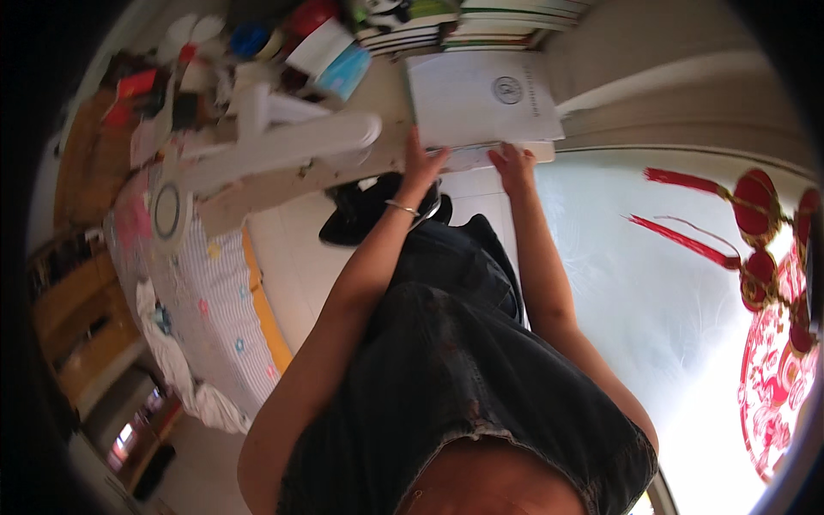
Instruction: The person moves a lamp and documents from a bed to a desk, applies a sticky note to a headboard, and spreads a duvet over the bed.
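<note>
A stack of white papers with a round printed emblem and writing lies at the right end of a desk. My left hand is at the papers' near left corner, thumb and fingers spread, with a bracelet on the wrist. At the near edge of the same stack is my right hand, its fingers bent at the edge. Whether either hand grips the papers cannot be made out. Between the hands, the desk's front edge shows below the papers.
Books are stacked behind the papers. A white lamp reaches over the desk from the left, near assorted clutter. A striped bed stands at left. Red tasselled ornaments hang by the frosted glass at right.
</note>
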The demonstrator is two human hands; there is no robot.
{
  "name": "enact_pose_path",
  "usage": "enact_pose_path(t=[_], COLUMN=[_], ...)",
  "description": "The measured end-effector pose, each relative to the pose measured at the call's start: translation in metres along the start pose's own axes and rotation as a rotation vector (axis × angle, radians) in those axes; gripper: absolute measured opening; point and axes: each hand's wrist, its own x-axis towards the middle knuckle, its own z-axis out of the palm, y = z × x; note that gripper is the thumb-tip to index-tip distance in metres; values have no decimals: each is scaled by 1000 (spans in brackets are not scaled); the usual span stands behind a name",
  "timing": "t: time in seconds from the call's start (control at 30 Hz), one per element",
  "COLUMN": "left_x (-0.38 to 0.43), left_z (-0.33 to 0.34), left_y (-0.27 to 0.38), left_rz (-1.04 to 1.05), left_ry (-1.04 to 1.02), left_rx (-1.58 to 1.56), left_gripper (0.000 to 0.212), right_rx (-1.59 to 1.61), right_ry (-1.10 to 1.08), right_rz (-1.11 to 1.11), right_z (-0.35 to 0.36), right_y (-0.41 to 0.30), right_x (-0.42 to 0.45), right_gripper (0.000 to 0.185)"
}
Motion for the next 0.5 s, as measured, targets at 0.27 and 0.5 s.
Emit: enact_pose_path(t=[0.27,0.5], left_x=[-12,-26], left_z=[18,4], left_y=[27,9], left_rz=[270,228], left_ry=[328,306], left_rx=[249,268], left_gripper=[62,65], right_rx=[-760,-1544], right_ry=[-394,-342], right_rz=[-374,-575], right_z=[-43,6], right_y=[-13,-37], right_x=[64,-24], right_gripper=[20,45])
